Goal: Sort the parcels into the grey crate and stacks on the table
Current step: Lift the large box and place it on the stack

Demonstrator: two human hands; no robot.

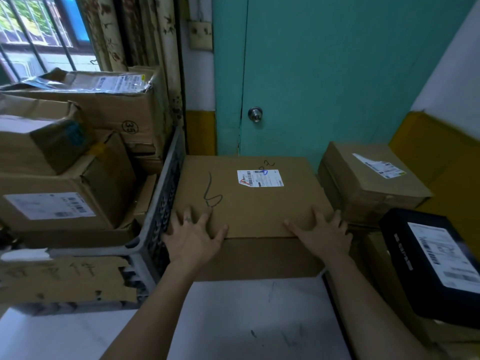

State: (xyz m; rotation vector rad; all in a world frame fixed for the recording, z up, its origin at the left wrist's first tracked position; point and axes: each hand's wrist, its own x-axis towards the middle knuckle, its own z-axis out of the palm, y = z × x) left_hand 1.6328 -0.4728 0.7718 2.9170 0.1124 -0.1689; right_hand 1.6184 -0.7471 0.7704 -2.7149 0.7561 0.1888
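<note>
Beside the grey crate [166,203], my left hand [193,235] and right hand [322,235], fingers spread flat, press the big box [259,203], likely seating it.

Left hand [193,239] and right hand [323,236] spread flat on large cardboard box [259,203], grey crate [165,206] just left, teal door [324,74] behind

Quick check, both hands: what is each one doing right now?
Left hand: open, fingers spread flat on the big cardboard box.
Right hand: open, spread flat on the same box, near its front edge.
</note>
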